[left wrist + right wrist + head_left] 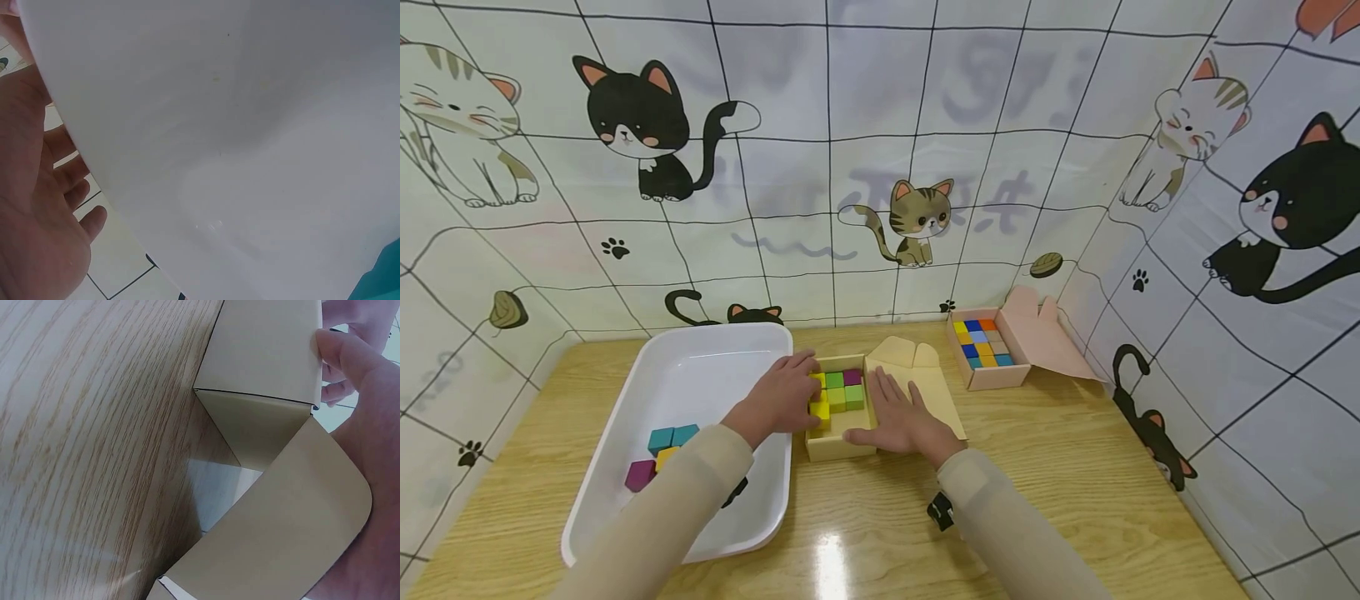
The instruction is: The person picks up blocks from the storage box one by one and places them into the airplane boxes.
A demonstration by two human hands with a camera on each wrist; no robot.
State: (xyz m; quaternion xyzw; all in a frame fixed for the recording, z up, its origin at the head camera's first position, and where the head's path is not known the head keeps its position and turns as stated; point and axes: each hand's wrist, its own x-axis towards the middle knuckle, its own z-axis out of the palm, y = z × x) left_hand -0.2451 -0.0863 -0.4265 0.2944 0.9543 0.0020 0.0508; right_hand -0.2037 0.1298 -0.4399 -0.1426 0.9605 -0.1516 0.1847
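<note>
My left hand reaches over the left wall of a cream cardboard box, its thumb and fingers pinching a yellow cube at the near left of the cubes. Beside it in the box sit green cubes, a purple cube and more yellow. My right hand lies with straight, spread fingers along the right wall and the opened lid, its thumb at the near wall. In the right wrist view, that thumb touches the box edge. The left wrist view shows the tray hiding part of my left fingers.
A white tray on the left carries teal cubes, a purple cube and a yellow-orange cube, partly behind my left sleeve. A pink box of colored cubes stands open at the back right, near the cat-patterned wall.
</note>
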